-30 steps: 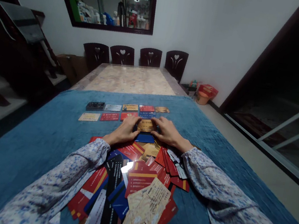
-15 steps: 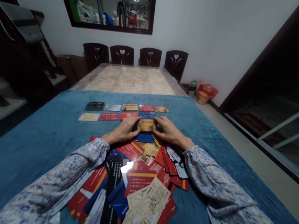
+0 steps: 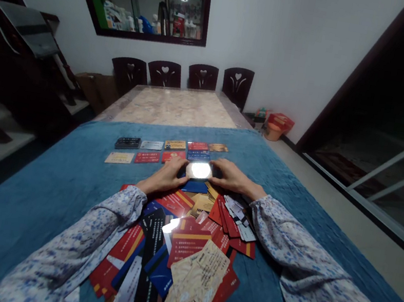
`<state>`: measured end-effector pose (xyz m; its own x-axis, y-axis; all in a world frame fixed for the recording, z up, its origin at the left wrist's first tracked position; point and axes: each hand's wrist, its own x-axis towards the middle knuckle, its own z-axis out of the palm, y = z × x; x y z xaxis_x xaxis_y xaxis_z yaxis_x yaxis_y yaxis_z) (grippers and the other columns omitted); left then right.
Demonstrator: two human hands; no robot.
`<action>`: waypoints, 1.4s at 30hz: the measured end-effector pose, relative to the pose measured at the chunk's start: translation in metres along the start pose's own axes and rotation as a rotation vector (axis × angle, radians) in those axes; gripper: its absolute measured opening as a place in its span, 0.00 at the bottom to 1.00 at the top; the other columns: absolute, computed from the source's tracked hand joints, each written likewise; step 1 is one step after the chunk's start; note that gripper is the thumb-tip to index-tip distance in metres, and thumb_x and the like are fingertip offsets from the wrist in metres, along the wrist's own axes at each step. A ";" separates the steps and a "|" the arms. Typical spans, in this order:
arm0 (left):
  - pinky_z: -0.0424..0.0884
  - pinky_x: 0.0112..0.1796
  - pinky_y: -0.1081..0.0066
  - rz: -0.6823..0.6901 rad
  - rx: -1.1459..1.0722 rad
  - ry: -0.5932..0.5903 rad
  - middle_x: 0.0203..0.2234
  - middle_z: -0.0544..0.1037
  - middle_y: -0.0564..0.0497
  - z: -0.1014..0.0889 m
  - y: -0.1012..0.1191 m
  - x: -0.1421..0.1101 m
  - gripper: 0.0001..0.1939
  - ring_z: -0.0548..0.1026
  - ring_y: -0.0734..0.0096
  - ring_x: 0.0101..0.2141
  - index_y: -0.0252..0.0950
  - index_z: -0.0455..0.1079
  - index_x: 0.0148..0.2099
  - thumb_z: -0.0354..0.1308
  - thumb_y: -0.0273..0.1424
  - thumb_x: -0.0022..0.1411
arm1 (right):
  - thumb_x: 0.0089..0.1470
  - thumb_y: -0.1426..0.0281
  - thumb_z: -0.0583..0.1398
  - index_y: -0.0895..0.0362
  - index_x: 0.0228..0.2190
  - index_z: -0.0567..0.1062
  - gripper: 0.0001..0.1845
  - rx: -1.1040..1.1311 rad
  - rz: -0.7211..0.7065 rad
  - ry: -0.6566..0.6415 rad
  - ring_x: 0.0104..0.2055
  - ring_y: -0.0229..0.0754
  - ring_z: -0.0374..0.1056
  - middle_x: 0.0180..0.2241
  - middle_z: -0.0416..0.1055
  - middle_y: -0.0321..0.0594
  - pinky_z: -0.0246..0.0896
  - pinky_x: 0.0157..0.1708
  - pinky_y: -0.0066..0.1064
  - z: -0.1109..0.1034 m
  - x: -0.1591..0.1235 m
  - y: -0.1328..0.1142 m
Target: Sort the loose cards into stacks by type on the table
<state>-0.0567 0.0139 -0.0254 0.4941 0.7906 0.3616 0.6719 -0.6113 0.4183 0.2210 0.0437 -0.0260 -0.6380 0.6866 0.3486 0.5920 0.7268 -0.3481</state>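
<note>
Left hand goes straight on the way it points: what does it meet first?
The held card, which the left hand touches. Past it, probably the blue card just behind, though depth is unclear.

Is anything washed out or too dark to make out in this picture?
Head view, centre: glare whites out most of the card between left hand and right hand; head view, nearer: a smaller bright patch on the card pile; head view, right: the opening is mostly black.
</note>
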 end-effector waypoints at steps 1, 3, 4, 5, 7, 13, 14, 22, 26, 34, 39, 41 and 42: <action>0.74 0.51 0.53 0.000 0.002 -0.008 0.48 0.77 0.40 0.000 0.000 0.000 0.21 0.76 0.54 0.48 0.34 0.71 0.55 0.63 0.33 0.60 | 0.53 0.67 0.68 0.60 0.55 0.76 0.27 0.001 0.002 -0.009 0.46 0.51 0.72 0.46 0.77 0.52 0.66 0.46 0.42 -0.001 0.000 0.000; 0.75 0.50 0.54 0.003 0.011 -0.021 0.48 0.77 0.40 -0.001 0.001 0.000 0.21 0.76 0.54 0.48 0.34 0.71 0.55 0.63 0.33 0.61 | 0.54 0.67 0.68 0.60 0.54 0.76 0.27 -0.002 0.007 -0.026 0.47 0.51 0.72 0.47 0.78 0.52 0.66 0.46 0.41 -0.004 -0.001 -0.002; 0.75 0.50 0.54 0.006 0.015 -0.023 0.47 0.77 0.40 -0.001 0.001 0.001 0.20 0.76 0.54 0.48 0.34 0.71 0.55 0.63 0.33 0.61 | 0.54 0.67 0.68 0.60 0.54 0.76 0.27 -0.004 0.010 -0.033 0.47 0.51 0.72 0.47 0.78 0.52 0.66 0.46 0.41 -0.006 -0.001 -0.002; 0.75 0.51 0.55 0.010 0.017 -0.023 0.48 0.77 0.40 -0.001 0.001 0.001 0.20 0.76 0.55 0.48 0.34 0.71 0.55 0.63 0.33 0.61 | 0.53 0.67 0.68 0.60 0.54 0.76 0.27 -0.006 0.013 -0.039 0.46 0.50 0.72 0.46 0.78 0.51 0.66 0.46 0.40 -0.007 -0.001 -0.003; 0.75 0.51 0.56 0.016 0.021 -0.019 0.48 0.76 0.41 -0.001 0.001 0.000 0.20 0.76 0.55 0.48 0.35 0.71 0.55 0.64 0.33 0.61 | 0.53 0.67 0.68 0.59 0.54 0.77 0.26 -0.009 0.014 -0.045 0.45 0.50 0.73 0.45 0.79 0.50 0.67 0.45 0.39 -0.009 -0.002 -0.003; 0.74 0.52 0.55 0.022 0.038 -0.050 0.48 0.76 0.42 -0.006 0.004 0.003 0.20 0.76 0.55 0.48 0.36 0.72 0.55 0.65 0.33 0.61 | 0.54 0.66 0.69 0.59 0.52 0.78 0.24 -0.015 -0.004 -0.046 0.47 0.51 0.73 0.46 0.79 0.51 0.67 0.45 0.40 -0.013 -0.001 0.001; 0.74 0.52 0.55 0.026 0.038 -0.055 0.48 0.76 0.42 -0.007 0.005 0.004 0.20 0.76 0.55 0.48 0.36 0.72 0.55 0.65 0.33 0.61 | 0.54 0.66 0.69 0.59 0.52 0.78 0.24 -0.015 -0.007 -0.049 0.46 0.51 0.73 0.46 0.79 0.51 0.67 0.45 0.40 -0.014 -0.001 0.001; 0.75 0.47 0.59 0.050 0.064 -0.086 0.44 0.73 0.44 -0.008 0.006 0.025 0.17 0.75 0.57 0.44 0.36 0.73 0.51 0.66 0.32 0.60 | 0.55 0.67 0.68 0.61 0.50 0.78 0.22 -0.033 0.018 -0.101 0.41 0.48 0.72 0.40 0.78 0.48 0.65 0.40 0.36 -0.031 0.003 0.004; 0.74 0.48 0.57 0.051 0.093 -0.088 0.45 0.73 0.44 -0.007 0.006 0.037 0.17 0.74 0.55 0.45 0.37 0.73 0.52 0.65 0.34 0.61 | 0.55 0.67 0.68 0.60 0.48 0.78 0.19 -0.045 0.012 -0.096 0.41 0.48 0.72 0.41 0.78 0.47 0.65 0.41 0.36 -0.040 0.005 0.009; 0.72 0.53 0.54 0.048 0.133 -0.106 0.48 0.74 0.41 -0.001 0.004 0.064 0.19 0.74 0.51 0.50 0.36 0.72 0.54 0.66 0.34 0.61 | 0.57 0.64 0.66 0.60 0.51 0.77 0.22 -0.035 -0.007 -0.099 0.42 0.48 0.73 0.43 0.78 0.48 0.66 0.42 0.36 -0.053 0.012 0.028; 0.70 0.56 0.53 0.007 0.174 -0.178 0.53 0.72 0.40 0.001 0.006 0.081 0.22 0.72 0.50 0.54 0.36 0.70 0.57 0.63 0.35 0.63 | 0.56 0.61 0.66 0.59 0.55 0.77 0.27 -0.033 0.007 -0.111 0.42 0.50 0.73 0.44 0.79 0.49 0.67 0.43 0.36 -0.059 0.017 0.041; 0.69 0.57 0.53 -0.003 0.203 -0.194 0.54 0.72 0.40 0.002 0.007 0.088 0.21 0.71 0.50 0.55 0.37 0.70 0.57 0.63 0.36 0.63 | 0.56 0.59 0.66 0.59 0.55 0.77 0.28 -0.040 0.015 -0.103 0.42 0.50 0.73 0.43 0.79 0.49 0.67 0.43 0.37 -0.060 0.019 0.047; 0.69 0.57 0.53 -0.012 0.219 -0.203 0.53 0.72 0.40 0.002 0.008 0.091 0.21 0.71 0.50 0.55 0.37 0.70 0.56 0.63 0.36 0.63 | 0.56 0.59 0.66 0.59 0.56 0.77 0.29 -0.044 0.022 -0.100 0.42 0.51 0.73 0.42 0.79 0.49 0.67 0.42 0.37 -0.061 0.020 0.051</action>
<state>-0.0048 0.0810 0.0094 0.5706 0.8025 0.1743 0.7706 -0.5966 0.2240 0.2683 0.0957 0.0161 -0.6694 0.6990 0.2518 0.6261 0.7132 -0.3153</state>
